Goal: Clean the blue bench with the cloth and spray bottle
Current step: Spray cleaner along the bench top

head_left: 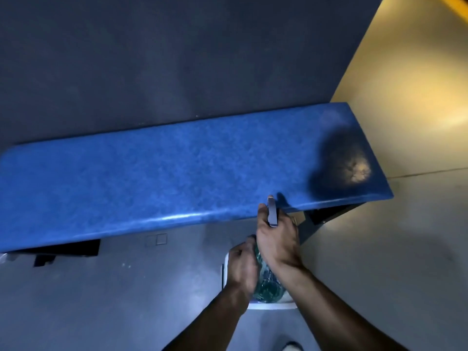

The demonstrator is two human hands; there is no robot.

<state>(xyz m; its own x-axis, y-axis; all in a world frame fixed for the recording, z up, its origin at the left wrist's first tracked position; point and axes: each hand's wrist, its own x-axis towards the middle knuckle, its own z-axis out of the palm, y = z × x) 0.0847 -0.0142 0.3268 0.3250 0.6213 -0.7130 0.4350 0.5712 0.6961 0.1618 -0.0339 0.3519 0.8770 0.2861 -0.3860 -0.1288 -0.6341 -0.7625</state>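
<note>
My left hand (pixel 240 269) wraps the clear body of the spray bottle (pixel 268 282) to steady it, while my right hand (pixel 277 239) clasps its neck, so the nozzle aims at the blue bench (pixel 152 173) just ahead. The seat is mottled blue, with a dark patch near its right end.

No readable text anywhere (frame dim, blurred).
</note>
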